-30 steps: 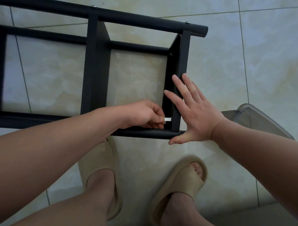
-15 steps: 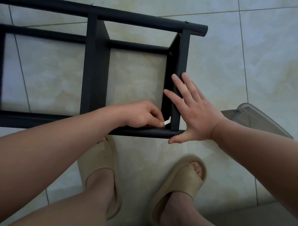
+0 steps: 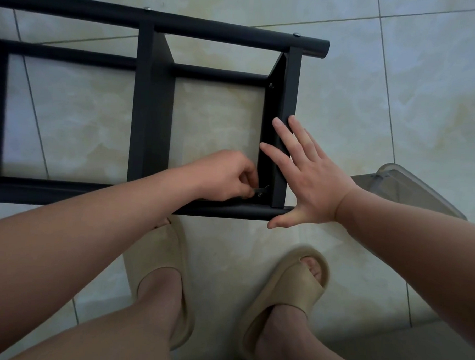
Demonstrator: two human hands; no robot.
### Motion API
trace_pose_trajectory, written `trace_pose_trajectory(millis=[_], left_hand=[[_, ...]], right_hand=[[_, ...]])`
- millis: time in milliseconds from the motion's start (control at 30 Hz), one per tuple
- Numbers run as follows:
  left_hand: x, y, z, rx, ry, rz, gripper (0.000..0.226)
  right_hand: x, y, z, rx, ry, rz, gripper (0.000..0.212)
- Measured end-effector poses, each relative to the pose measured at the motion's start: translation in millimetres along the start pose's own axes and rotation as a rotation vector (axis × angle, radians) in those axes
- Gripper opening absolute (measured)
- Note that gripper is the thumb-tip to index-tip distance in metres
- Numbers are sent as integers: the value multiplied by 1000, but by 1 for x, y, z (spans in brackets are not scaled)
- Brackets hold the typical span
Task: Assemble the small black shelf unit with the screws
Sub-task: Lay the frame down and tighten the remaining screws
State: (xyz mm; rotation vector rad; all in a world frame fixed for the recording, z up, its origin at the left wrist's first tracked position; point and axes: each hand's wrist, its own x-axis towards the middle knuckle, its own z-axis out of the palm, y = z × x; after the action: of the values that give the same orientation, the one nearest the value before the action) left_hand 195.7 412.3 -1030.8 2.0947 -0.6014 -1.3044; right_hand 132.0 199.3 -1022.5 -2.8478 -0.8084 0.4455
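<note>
Shelf unit (image 3: pixel 152 108): on floor (image 3: pixel 397 118), long axis left-right. My left hand (image 3: pixel 225 176) pinches wrench (image 3: pixel 264 188) on near-corner screw (image 3: pixel 260 194); my right hand (image 3: pixel 312 183), flat, released, braces end panel (image 3: pixel 292 87) beside it

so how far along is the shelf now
Well along, it seems. Done: the black shelf frame is joined up, with screws seated in the top rail and high inside the end panel. In hand: the left hand pinches a small wrench on the lower corner screw while the right hand presses flat on that panel. Left: finishing this screw; the frame's left part is out of view.
</note>
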Motion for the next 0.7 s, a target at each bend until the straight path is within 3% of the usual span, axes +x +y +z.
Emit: trace_pose_trajectory(millis=[167, 400, 700], left_hand=[[0, 3, 4, -180, 42, -19, 9], [1, 15, 11, -888, -45, -241, 16], [4, 19, 15, -885, 30, -242, 11]], right_hand=[[0, 0, 0, 1, 4, -1, 131], [0, 0, 0, -7, 10, -4, 129], [0, 0, 0, -5, 6, -3, 132]])
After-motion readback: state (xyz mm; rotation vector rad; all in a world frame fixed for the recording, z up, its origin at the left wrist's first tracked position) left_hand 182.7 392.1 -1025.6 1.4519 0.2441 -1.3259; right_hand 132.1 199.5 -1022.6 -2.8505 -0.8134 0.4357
